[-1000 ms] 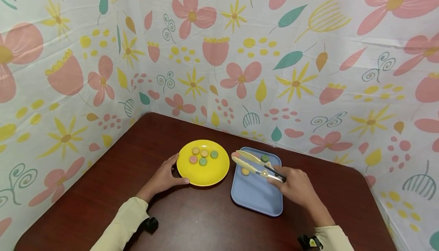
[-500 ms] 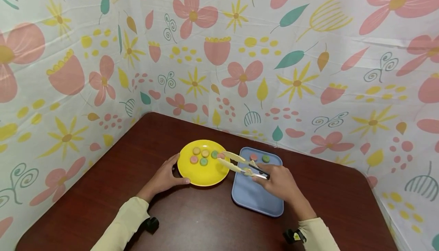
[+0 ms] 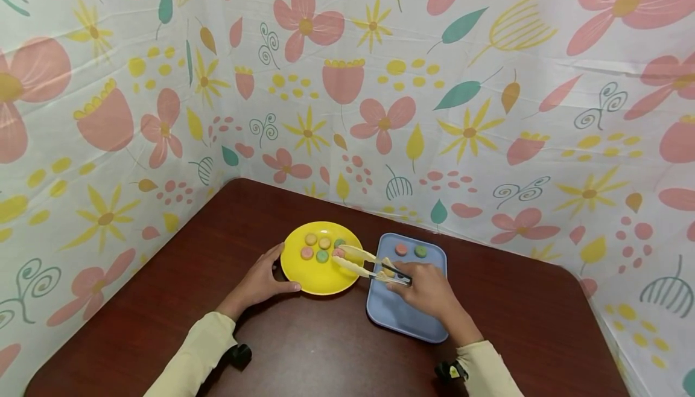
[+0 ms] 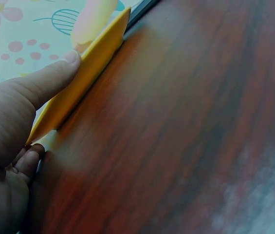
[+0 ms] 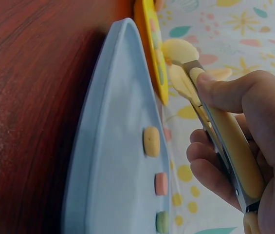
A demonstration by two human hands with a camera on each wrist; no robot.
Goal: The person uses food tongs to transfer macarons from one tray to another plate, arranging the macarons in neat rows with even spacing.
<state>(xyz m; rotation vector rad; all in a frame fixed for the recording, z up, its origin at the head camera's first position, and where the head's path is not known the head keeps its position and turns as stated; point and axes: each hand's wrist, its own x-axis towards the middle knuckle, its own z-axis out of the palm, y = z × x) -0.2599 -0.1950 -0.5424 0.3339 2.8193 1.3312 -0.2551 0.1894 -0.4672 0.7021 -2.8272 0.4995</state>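
By yellow plate (image 3: 321, 280), left edge, your left grip (image 3: 264, 277) pinches rim; right grip (image 3: 428, 289) clasps tongs (image 3: 362, 253). Pink macaron (image 3: 339, 253) likely fragile: nip sides.

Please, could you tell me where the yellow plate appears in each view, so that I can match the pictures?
Head: the yellow plate is below centre, slightly left.
Left wrist: upper left, seen almost edge-on, held by the left hand.
Right wrist: top middle, beyond the blue tray, partly cut off.
Shared landmark: the flowered wall covering.
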